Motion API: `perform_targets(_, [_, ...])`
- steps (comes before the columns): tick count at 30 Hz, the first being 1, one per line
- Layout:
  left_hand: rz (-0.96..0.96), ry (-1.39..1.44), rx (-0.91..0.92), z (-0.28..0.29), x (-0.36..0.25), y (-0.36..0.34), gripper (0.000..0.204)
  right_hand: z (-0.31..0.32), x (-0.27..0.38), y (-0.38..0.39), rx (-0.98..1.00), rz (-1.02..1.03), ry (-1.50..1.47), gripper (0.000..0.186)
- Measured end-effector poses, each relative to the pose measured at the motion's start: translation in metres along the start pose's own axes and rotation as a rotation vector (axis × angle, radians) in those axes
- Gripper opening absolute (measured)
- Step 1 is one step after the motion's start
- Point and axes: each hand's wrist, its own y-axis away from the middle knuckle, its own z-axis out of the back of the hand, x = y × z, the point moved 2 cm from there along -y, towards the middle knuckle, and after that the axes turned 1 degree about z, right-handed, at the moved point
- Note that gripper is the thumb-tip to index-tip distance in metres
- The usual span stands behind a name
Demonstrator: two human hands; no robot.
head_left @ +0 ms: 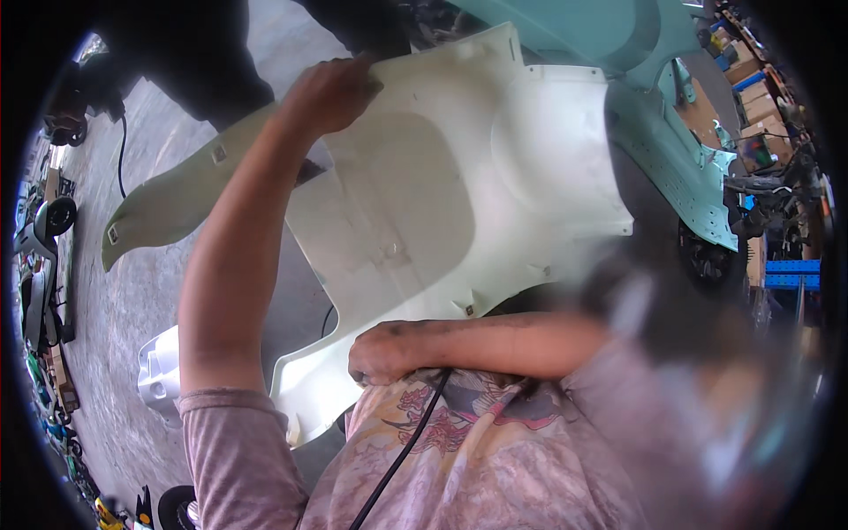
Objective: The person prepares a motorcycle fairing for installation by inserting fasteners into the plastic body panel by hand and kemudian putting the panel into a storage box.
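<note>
A large pale cream-green plastic scooter body panel (495, 168) lies across the middle of the view, its inner face with small clip tabs turned up. My left hand (331, 93) reaches over it and is closed on its far edge, the fingertips hidden behind my hand. Close to my shirt, my right hand (386, 352) is curled round the panel's near edge; its fingers are partly hidden. A long curved wing of the panel stretches out to the far left, past my left forearm. A narrower arm of it runs down to the near left beneath my right hand.
A mint-green scooter (671, 168) with bodywork on stands at the far right. Someone in dark trousers (185, 53) is at the far left. A silver-white part (159, 367) lies on the grey floor (115, 309). Cardboard boxes (761, 106) and a blue crate (792, 272) line the right side.
</note>
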Motion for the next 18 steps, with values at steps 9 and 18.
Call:
perform_targets(9, [0.046, 0.059, 0.096, 0.008, -0.029, -0.011, 0.032, 0.103, 0.051, 0.178, -1.356, 0.020, 0.210, 0.042])
perform_targets(18, [-0.071, 0.023, 0.050, 0.010, -0.068, -0.025, 0.031, 0.045, 0.027, 0.338, -1.688, -1.164, -0.280, 0.066])
